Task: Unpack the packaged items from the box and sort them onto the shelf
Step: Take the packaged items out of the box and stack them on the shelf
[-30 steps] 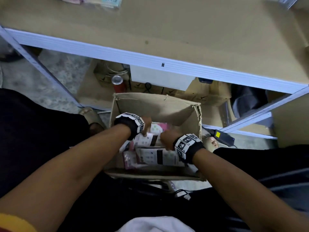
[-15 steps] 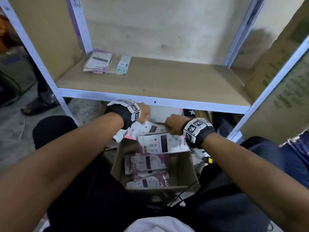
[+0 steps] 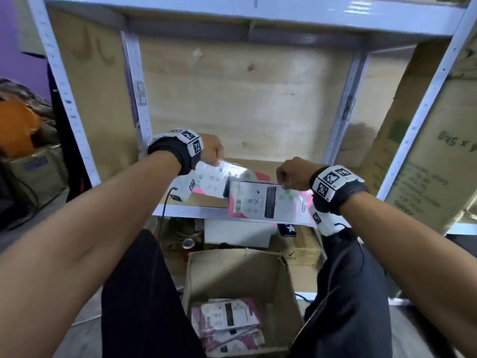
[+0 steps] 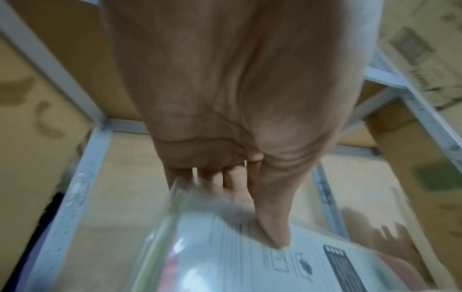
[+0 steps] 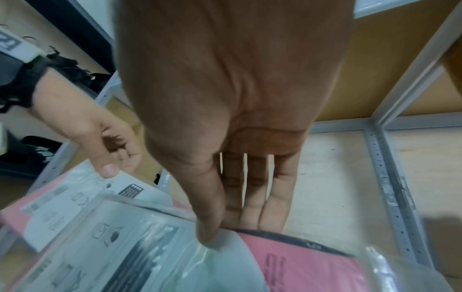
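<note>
Left hand (image 3: 210, 151) and right hand (image 3: 293, 174) each pinching one plastic-wrapped packet (image 3: 265, 202). Lay flat on shelf board (image 3: 291, 164), side by side, then release.

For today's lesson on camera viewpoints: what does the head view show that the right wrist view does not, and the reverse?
Only the head view shows the cardboard box below the shelf, more packets still inside it, and both forearms.

Only the right wrist view shows the grip up close: the right hand's thumb on top of its packet and its fingers beneath.

Both show the left hand holding a second packet, and the shelf board below them.
</note>
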